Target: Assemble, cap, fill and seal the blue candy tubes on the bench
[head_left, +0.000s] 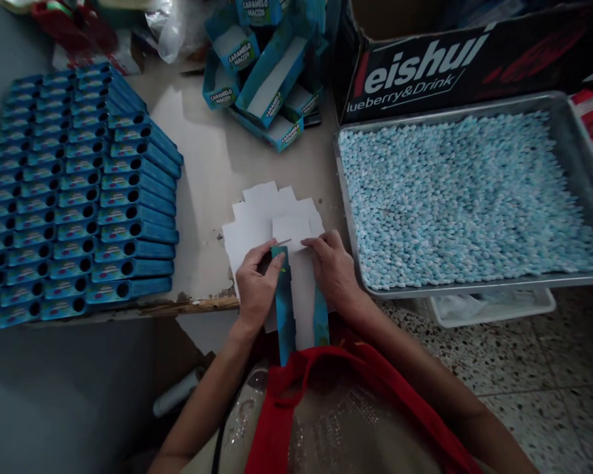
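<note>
In front of my body is a partly folded cardboard box (pixel 285 306), blue outside and white inside, with its long sides raised. My left hand (pixel 257 282) pinches the far left corner of this box between thumb and fingers. On the far right side, my right hand (pixel 337 271) has its fingers closed at the edge of the box, the index fingertip at the white end flap (pixel 291 229). Under the box and my hands lies a stack of flat white die-cut cardboard sheets (pixel 244 234), reaching over the table edge.
Stacked rows of closed blue boxes (pixel 138 217) stand at the left. Open blue trays marked "Caramelo Macizo" (pixel 271 85) are piled at the back. To the right, a metal tray (pixel 348 191) holds blue and white candies (pixel 464 197), before a black carton (pixel 425 72). The worn table edge (pixel 202 304) is near me.
</note>
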Demonstrator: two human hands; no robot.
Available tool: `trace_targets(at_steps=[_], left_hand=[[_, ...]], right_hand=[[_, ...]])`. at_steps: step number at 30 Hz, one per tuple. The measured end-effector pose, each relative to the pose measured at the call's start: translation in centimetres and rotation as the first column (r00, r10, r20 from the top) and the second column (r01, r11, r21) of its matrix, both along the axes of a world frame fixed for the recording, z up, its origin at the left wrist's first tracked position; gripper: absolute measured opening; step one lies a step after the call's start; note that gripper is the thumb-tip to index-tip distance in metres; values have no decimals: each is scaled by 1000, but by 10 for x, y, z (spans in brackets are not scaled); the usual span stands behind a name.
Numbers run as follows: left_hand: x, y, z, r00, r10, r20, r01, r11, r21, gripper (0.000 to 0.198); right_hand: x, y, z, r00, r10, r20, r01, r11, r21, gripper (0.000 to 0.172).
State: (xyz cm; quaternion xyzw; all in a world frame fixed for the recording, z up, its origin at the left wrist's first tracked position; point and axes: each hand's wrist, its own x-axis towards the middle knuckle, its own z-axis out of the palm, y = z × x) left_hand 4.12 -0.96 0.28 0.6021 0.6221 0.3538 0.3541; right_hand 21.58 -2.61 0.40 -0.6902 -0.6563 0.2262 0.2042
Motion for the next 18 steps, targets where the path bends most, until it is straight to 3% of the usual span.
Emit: trace_targets(at_steps=[3, 9, 14, 18], left_hand=[[6, -1, -2, 989, 13, -149, 4, 993, 117, 24], [7, 9, 0, 953, 35, -302, 12, 988, 154, 25], [9, 5, -4, 979, 102, -175, -81, 989, 123, 18], [5, 5, -2, 996, 90, -11, -89, 995, 38, 13]], right_hand=[[-1, -3, -1, 1000, 2, 16, -2, 999, 40, 41], [-14, 6, 16, 976, 95, 194, -85, 995, -60, 33], [-22, 16, 25, 940, 208, 269, -163, 970, -182, 31], [-17, 10, 24, 957, 185, 223, -156, 978, -142, 35]])
